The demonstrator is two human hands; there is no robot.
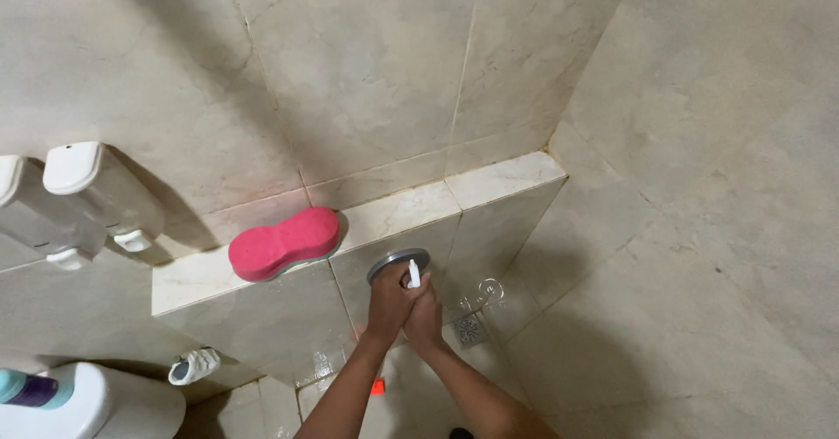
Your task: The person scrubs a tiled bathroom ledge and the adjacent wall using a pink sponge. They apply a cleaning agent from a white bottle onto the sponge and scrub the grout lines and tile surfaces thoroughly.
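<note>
Beige marble-tiled walls (367, 63), tiled ledge (489, 181), floor drain (469, 329).

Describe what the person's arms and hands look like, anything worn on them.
Both forearms are bare up to the frame's lower edge: no sleeves show. The left hand and right hand wear no gloves, and no watch, bracelet or ring is visible.
</note>
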